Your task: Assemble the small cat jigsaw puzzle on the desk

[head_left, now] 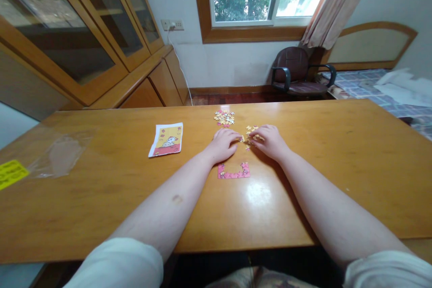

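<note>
My left hand (223,143) rests on the wooden table with its fingers reaching right. A small yellowish puzzle piece (241,138) is at its fingertips, and they appear closed on it. Opposite, my right hand (269,141) has bent, parted fingers over a loose cluster of puzzle pieces (249,129), some partly hidden beneath it. Nearer to me lies a partly joined pink puzzle (233,174), a bottom strip with short sides rising at both ends. Beyond my left hand is a heap of yellow and pink puzzle pieces (224,118).
A reference picture sheet (166,140) with a white cartoon animal lies left of my hands. Farther left are a clear plastic bag (64,155) and a yellow label (12,174). Past the table (324,153) stand a glass-door cabinet (118,54), an armchair (293,72) and a bed (364,85).
</note>
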Tool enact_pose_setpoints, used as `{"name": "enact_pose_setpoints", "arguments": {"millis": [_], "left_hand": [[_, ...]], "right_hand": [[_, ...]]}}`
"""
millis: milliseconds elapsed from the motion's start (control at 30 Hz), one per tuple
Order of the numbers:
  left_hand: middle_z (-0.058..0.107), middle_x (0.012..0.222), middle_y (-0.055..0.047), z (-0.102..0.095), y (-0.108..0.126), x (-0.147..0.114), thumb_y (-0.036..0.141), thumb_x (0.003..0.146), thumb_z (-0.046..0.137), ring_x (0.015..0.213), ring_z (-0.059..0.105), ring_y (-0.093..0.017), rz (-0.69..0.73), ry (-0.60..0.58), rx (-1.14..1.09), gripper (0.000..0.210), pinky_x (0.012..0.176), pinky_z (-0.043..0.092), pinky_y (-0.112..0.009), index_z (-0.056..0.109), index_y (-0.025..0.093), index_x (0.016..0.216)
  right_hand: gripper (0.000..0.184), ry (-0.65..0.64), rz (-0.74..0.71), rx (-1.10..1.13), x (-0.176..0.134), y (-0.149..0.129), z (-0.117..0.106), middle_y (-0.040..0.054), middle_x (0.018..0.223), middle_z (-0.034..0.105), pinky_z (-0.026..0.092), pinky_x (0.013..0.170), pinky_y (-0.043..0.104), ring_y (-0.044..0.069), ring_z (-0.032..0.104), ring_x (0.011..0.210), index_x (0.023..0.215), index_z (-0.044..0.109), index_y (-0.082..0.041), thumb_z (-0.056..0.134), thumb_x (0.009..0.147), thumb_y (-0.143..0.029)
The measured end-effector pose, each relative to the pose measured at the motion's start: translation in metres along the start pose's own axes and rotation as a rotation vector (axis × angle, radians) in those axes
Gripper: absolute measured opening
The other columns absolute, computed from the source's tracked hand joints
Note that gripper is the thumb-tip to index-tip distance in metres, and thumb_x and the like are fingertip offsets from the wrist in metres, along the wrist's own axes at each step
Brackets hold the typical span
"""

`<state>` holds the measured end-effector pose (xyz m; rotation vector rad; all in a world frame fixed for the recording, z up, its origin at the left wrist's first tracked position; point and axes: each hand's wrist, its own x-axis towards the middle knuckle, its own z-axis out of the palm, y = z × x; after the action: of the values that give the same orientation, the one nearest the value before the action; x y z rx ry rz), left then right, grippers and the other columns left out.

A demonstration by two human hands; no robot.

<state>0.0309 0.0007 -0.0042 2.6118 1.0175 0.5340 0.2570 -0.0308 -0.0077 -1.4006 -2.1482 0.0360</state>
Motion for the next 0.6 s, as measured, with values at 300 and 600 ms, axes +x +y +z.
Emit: {"name": "enact_pose_setpoints", "arguments": {"millis": [300,600], "left_hand": [[0.067,0.113,-0.004,0.003,-0.004,0.001,0.013,0.077,0.048,0.112,0.052,-0.022,-0.073,0.052,0.005,0.039,0.104,0.037,-0.041,0.068,0.024,0.109],[0.070,0.107,-0.003,-0.001,-0.020,0.003,0.008,0.074,0.044,0.109,0.057,-0.021,-0.337,0.255,-0.017,0.038,0.101,0.042,-0.039,0.071,0.023,0.096]], "right_hand": [[0.012,-0.084,-0.075,0.071,0.000,-0.020,0.010,0.0043,0.086,0.072,0.036,0.083,0.034,0.020,0.061,0.087,0.093,0.069,-0.022,0.067,0.083,-0.029],[0.019,-0.137,-0.027,0.044,-0.002,-0.020,0.003,0.0071,0.096,0.072,0.036,0.086,0.037,0.023,0.059,0.095,0.102,0.068,-0.021,0.058,0.086,-0.020]]}}
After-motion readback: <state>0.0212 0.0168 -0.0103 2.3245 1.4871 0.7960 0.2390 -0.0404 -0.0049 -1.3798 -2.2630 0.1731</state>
